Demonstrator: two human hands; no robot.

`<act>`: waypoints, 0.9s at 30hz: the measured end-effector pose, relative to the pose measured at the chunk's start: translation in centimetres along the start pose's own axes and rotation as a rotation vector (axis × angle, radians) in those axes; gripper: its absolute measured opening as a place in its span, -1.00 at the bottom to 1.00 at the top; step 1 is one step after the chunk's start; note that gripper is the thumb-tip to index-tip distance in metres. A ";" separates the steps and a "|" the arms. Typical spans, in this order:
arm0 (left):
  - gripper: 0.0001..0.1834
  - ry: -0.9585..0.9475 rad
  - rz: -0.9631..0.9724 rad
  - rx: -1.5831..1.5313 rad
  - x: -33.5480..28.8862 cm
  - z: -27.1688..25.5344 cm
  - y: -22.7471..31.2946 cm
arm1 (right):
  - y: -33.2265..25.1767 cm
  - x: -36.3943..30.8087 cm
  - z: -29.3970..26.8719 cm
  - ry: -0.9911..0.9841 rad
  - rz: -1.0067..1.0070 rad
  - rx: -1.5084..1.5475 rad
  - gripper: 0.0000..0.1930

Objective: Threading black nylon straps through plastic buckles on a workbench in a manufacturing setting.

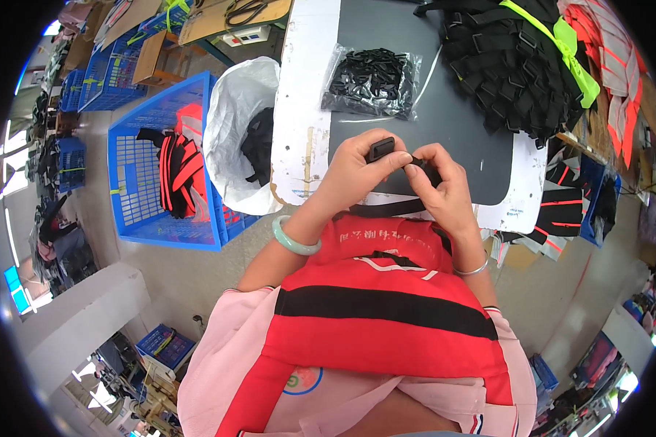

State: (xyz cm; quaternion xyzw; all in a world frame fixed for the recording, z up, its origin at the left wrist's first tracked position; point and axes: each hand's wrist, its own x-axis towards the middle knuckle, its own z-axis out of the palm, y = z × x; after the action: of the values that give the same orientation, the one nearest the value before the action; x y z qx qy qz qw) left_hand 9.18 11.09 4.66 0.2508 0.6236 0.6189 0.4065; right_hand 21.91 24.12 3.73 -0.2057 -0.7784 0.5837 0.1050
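Observation:
Above the near edge of the table, my left hand (357, 171) pinches a small black plastic buckle (381, 149) between thumb and fingers. Close beside it, my right hand (444, 191) is closed on a black webbing strap (426, 173), its thumb and fingertips near the buckle. Whether the strap passes through the buckle is hidden by my fingers. Beyond my hands lies a clear plastic bag (372, 81) full of small black plastic parts. At the far right of the table is a thick bundle of black straps with buckles (510, 73), bound with a yellow-green tie (563, 47).
A dark grey mat (481, 156) covers much of the white table (299, 138). Left of it stand a white sack (229, 95) holding black material and a blue crate (124, 227) with red-and-black strips. Red and grey pieces (612, 65) hang at the right.

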 end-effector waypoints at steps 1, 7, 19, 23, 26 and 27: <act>-0.86 -0.003 -0.001 0.002 0.0 0.1 -0.1 | 0.8 -0.2 -0.3 -0.045 0.067 0.093 -0.83; -0.46 0.044 0.017 -0.111 0.1 1.1 -0.5 | -0.1 -0.4 0.8 -0.144 0.349 0.701 -0.82; -0.32 0.141 0.189 -0.145 -0.5 4.6 -2.6 | -0.9 -0.1 1.8 0.078 0.063 0.485 -0.75; -0.31 0.192 0.463 0.473 0.2 3.8 -3.2 | -0.9 0.2 2.5 0.285 -0.021 0.484 -0.76; -0.33 0.117 0.532 0.600 0.4 2.6 -2.7 | -0.8 0.0 1.5 0.187 -0.026 0.534 -0.79; -0.39 0.062 0.530 0.627 0.5 2.0 -2.6 | -0.3 -0.2 0.6 0.029 0.012 0.544 -0.79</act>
State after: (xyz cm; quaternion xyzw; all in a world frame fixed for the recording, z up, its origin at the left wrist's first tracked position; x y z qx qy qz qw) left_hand 11.00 12.34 2.20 0.4955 0.7079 0.4893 0.1180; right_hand 21.82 23.42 3.82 -0.1830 -0.5899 0.7691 0.1641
